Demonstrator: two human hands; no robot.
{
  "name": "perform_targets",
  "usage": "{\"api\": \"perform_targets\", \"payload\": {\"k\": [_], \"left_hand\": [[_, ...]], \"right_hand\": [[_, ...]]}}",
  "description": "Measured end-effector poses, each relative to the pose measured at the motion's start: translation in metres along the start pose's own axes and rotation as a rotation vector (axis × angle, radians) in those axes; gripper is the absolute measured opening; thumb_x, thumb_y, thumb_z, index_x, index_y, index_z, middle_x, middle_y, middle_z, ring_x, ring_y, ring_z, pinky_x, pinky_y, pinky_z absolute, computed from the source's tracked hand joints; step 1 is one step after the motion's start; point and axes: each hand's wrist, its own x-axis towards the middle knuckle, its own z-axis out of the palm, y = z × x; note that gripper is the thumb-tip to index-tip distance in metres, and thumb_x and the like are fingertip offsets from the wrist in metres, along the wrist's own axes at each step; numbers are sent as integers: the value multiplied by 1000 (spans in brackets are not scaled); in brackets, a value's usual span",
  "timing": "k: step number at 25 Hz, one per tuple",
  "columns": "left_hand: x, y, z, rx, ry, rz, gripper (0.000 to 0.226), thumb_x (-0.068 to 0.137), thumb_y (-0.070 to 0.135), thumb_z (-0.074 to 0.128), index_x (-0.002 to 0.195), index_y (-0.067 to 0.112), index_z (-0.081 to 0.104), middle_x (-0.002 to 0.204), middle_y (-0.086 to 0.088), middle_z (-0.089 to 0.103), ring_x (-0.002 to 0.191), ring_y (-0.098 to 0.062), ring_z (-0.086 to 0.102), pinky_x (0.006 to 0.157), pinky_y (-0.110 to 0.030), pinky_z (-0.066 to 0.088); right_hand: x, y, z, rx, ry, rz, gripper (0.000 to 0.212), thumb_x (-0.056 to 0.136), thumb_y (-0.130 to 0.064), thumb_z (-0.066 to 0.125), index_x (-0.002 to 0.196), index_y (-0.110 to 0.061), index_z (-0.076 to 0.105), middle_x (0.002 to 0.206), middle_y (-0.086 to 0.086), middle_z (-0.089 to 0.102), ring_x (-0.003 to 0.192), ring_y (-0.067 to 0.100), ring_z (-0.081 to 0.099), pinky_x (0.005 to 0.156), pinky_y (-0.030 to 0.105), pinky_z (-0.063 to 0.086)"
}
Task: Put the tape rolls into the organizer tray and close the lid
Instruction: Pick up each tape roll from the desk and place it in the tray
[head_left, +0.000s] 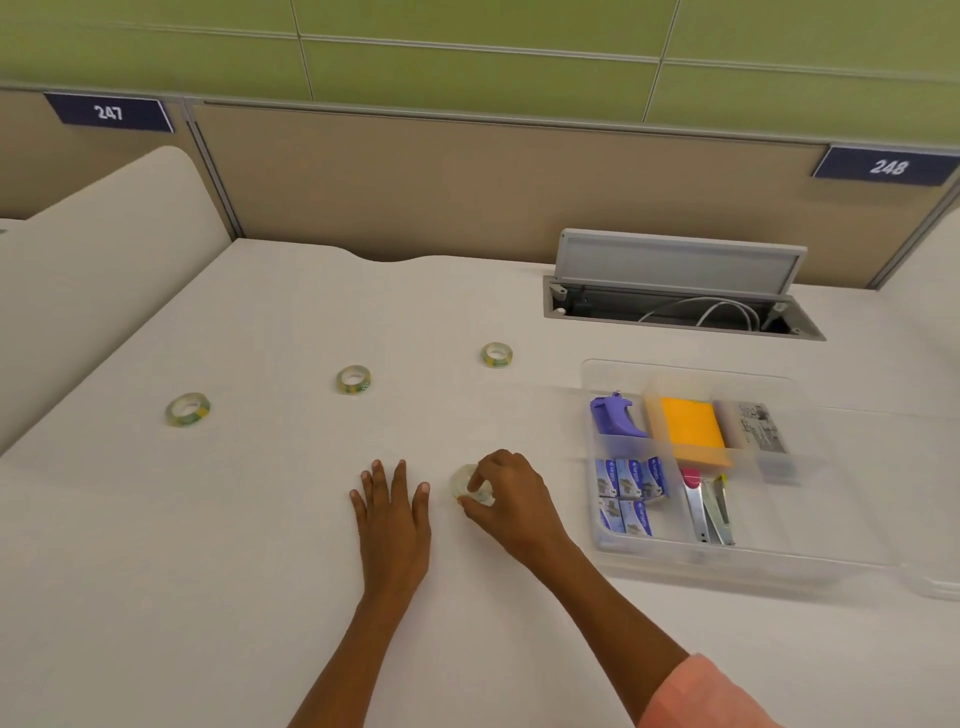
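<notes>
Three clear tape rolls with green-yellow cores lie apart on the white desk: one at the left (187, 409), one in the middle (353, 379), one farther back (496, 355). A fourth tape roll (470, 486) sits on the desk under my right hand (511, 501), whose fingers pinch it. My left hand (392, 512) rests flat on the desk beside it, fingers spread. The clear organizer tray (862, 525) stands open at the right, its compartments holding stationery. Its lid is hard to make out.
The tray holds a purple tool (615, 415), orange sticky notes (688, 426), staple boxes (628, 491), a stapler (719, 506) and an eraser (761, 428). An open cable hatch (680, 291) with white cables lies behind the tray. Partition walls enclose the desk at the back and left.
</notes>
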Motion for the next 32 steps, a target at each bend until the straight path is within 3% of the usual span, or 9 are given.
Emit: {"api": "perform_targets", "payload": {"k": [6,9,13,17,21,24,32], "left_hand": [[-13,55,25,-151,-44,109,50,94,35,27,140,16,22,154,-11,11,143,-21,2,117,-37,-2],[-20,88,32,-214,-71,182,54,91,40,26,141,22,20,155,-1,7,141,-12,-4,113,-29,-2],[-38,130,43,-278,-174,262,53,93,35,34,141,28,11,144,19,-5,130,3,-13,111,-26,-1],[-51,150,64,-336,-284,229,58,94,35,33,141,25,2,149,14,-5,130,3,-11,114,-29,-1],[-53,152,71,-332,-310,167,52,96,29,28,141,26,4,155,3,4,132,0,-6,115,-33,3],[-56,157,71,-342,-321,79,50,96,30,26,142,29,6,155,-2,5,142,-18,-1,114,-40,12],[-59,157,73,-368,-330,29,47,96,31,26,140,35,10,155,-2,9,142,-22,-1,114,-41,11]], "right_hand": [[-13,17,-60,159,176,-31,40,75,-27,70,111,-17,57,115,4,64,102,20,57,86,35,51],[-26,45,-100,170,282,42,44,76,-22,72,116,-17,56,119,4,63,105,22,57,89,33,48],[-49,106,-153,152,461,158,40,75,-19,73,112,-17,59,112,6,66,98,26,59,85,43,52],[-73,166,-181,126,540,334,39,75,-24,74,110,-18,58,111,9,68,95,28,63,84,49,54],[-89,201,-181,58,473,497,49,73,-20,74,116,-13,52,114,14,67,97,34,63,84,44,52],[-89,211,-176,-5,349,576,49,75,-20,71,118,-9,50,114,17,65,103,36,59,81,38,46],[-78,214,-172,-113,181,509,43,79,-15,66,117,-3,47,124,20,59,107,37,57,84,39,47]]}}
